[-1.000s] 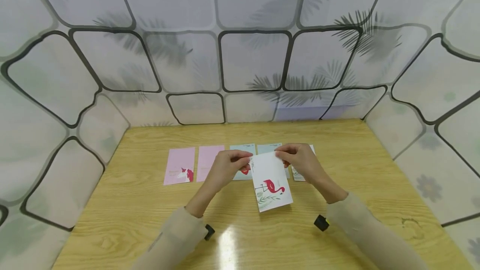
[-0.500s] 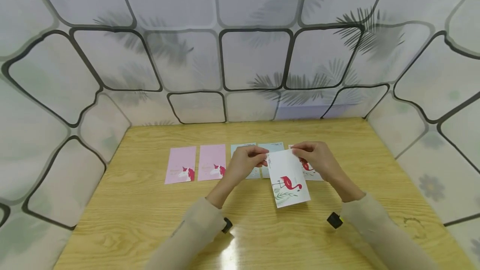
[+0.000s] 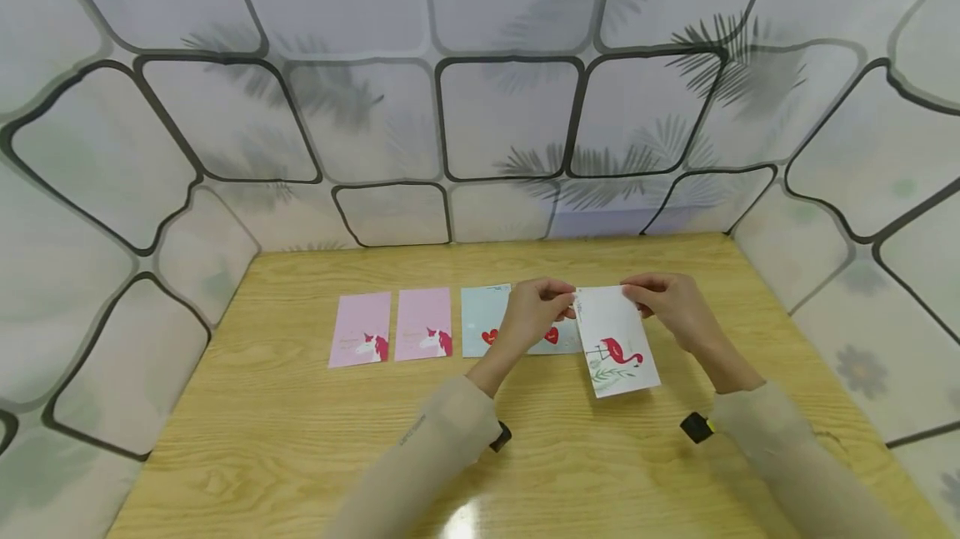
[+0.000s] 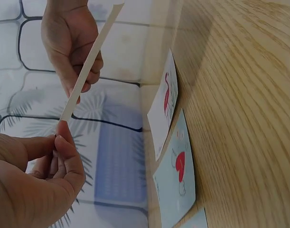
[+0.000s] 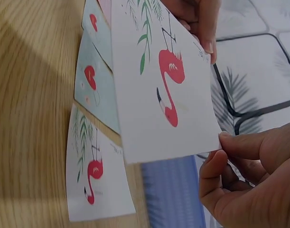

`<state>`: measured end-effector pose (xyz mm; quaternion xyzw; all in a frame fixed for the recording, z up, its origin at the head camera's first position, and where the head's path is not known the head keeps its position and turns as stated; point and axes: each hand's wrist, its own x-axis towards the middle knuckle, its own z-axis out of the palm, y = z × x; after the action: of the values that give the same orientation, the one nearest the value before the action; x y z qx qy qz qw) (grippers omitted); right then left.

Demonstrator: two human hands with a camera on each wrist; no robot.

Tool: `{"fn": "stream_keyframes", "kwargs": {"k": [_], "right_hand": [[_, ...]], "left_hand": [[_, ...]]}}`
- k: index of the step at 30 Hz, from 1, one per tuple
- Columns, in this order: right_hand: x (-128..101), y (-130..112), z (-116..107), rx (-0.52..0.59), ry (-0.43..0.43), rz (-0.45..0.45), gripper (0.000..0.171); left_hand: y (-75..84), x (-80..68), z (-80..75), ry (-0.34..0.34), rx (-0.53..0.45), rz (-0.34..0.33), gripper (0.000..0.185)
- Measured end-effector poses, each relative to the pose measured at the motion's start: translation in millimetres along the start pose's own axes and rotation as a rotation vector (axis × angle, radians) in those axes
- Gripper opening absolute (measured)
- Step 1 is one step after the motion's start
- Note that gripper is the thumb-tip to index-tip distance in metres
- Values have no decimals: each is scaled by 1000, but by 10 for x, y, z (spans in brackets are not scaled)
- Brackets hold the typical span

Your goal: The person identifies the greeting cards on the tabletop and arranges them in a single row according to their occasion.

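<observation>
A white flamingo card (image 3: 617, 341) hangs above the wooden table (image 3: 300, 439), held by its two top corners. My left hand (image 3: 567, 303) pinches the top left corner, and my right hand (image 3: 633, 293) pinches the top right one. In the left wrist view the card (image 4: 85, 71) shows edge-on between my left hand (image 4: 59, 137) and my right hand (image 4: 71, 42). The right wrist view shows the card's flamingo face (image 5: 163, 80) with my right hand (image 5: 220, 142) pinching its corner. Beneath it a second flamingo card (image 5: 95, 180) lies flat on the table.
A row of cards lies on the table: two pink unicorn cards (image 3: 361, 341) (image 3: 423, 335), then two blue heart cards (image 3: 484, 331) (image 3: 551, 337). Patterned panel walls (image 3: 510, 114) enclose the table at the back and both sides.
Both hands have carried the flamingo card to the right along the row, from over the blue cards to the right end. The blue heart cards are now uncovered.
</observation>
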<state>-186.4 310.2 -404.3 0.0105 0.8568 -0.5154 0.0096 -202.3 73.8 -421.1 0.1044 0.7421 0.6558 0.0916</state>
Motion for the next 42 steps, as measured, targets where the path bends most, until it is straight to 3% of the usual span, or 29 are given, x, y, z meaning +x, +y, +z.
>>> {"fn": "stream_keyframes", "kwargs": {"k": [11, 22, 29, 35, 42], "right_hand": [[39, 124, -245, -61, 64, 51, 39], [111, 255, -469, -77, 95, 75, 39], [151, 397, -588, -85, 127, 74, 39], [224, 491, -710, -57, 142, 74, 42], [290, 586, -802, -56, 180, 107, 37]], "left_hand": [[32, 181, 384, 50, -111, -38, 10], [13, 333, 728, 124, -138, -98, 6], [-38, 414, 900, 102, -142, -52, 10], [-89, 461, 992, 40, 34, 51, 23], [-194, 471, 1019, -189, 262, 124, 48]]}}
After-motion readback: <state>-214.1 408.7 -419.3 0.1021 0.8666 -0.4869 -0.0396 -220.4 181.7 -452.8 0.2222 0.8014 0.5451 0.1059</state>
